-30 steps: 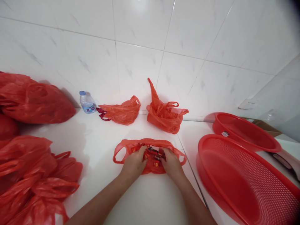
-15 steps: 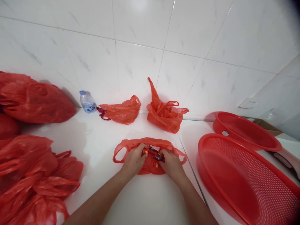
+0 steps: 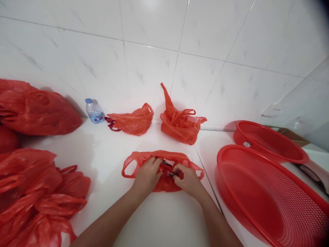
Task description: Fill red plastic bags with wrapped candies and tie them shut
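A red plastic bag (image 3: 167,187) lies on the white table in front of me, its mouth spread and a loop handle out at either side. Small red and dark wrapped packets (image 3: 167,164) show inside. My left hand (image 3: 147,174) reaches into the left part of the mouth with its fingers curled; what they grip, if anything, is hidden. In the right part, my right hand (image 3: 189,178) is closed, thumb and fingers pinching a small dark-and-red packet (image 3: 171,174) over the bag's contents.
Two smaller red bags (image 3: 135,123) (image 3: 181,128) sit by the tiled wall, with a water bottle (image 3: 95,111) beside the left one. Large red bags (image 3: 41,113) (image 3: 33,192) are piled at left. Two red plastic baskets (image 3: 252,195) (image 3: 269,139) stand at right, near a cardboard box (image 3: 295,137).
My right fingers have shifted slightly left and pinch at the packet. The printed packet that showed at the bag's front is no longer visible. My left hand has barely moved.
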The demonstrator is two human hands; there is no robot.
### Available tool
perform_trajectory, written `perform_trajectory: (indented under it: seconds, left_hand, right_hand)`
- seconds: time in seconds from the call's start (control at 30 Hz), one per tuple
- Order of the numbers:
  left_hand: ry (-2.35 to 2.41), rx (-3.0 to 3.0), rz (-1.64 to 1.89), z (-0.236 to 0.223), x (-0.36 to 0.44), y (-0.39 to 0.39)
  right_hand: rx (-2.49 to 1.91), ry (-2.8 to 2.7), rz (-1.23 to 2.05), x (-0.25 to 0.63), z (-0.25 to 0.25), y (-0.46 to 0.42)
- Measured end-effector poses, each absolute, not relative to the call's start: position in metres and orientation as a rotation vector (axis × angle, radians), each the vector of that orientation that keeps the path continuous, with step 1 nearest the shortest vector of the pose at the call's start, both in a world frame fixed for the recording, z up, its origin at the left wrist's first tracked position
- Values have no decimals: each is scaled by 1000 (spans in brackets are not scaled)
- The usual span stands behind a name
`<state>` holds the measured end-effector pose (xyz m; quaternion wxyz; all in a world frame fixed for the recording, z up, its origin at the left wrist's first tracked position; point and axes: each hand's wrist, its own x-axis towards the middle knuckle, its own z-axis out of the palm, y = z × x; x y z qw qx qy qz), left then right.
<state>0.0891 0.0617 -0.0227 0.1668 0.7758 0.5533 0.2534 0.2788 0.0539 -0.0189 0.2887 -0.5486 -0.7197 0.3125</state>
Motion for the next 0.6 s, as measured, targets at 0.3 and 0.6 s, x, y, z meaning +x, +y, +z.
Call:
perform_trajectory:
  seconds: [0.3,0.6]
  left_hand:
    - [1243,2049,821,-12,94,54]
    - [1468,2050,727,-21,76,64]
  right_hand:
    - [-1240,-1742,1112,272,-13,52]
    - [-1577,-1968,815,275,-22,53]
